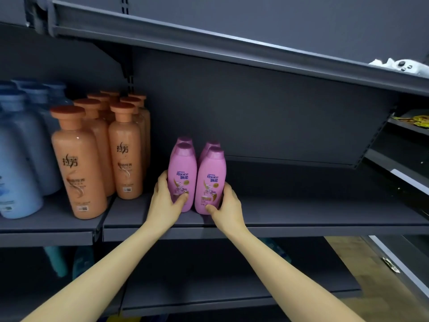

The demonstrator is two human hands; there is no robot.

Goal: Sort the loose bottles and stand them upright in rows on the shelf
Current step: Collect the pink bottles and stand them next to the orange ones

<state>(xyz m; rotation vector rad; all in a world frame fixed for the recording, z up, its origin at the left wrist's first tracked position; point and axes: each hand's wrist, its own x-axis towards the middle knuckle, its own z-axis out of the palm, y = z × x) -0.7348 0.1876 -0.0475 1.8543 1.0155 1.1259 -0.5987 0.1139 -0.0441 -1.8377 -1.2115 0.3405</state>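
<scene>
Two pink Rejoice bottles stand upright side by side at the front of the dark grey shelf [290, 212], with two more pink bottles [185, 141] behind them. My left hand [166, 198] grips the left front pink bottle [183, 168] from its left side, thumb across the label. My right hand [226, 206] grips the right front pink bottle [211, 175] from its right side, thumb on the lower label. Both bottles rest on the shelf.
Several orange bottles [125, 149] stand in rows left of the pink ones, and pale blue bottles [18, 159] stand further left. The shelf right of the pink bottles is bare. Another shelf board [232, 49] hangs overhead. A lower shelf holds teal items [55, 259].
</scene>
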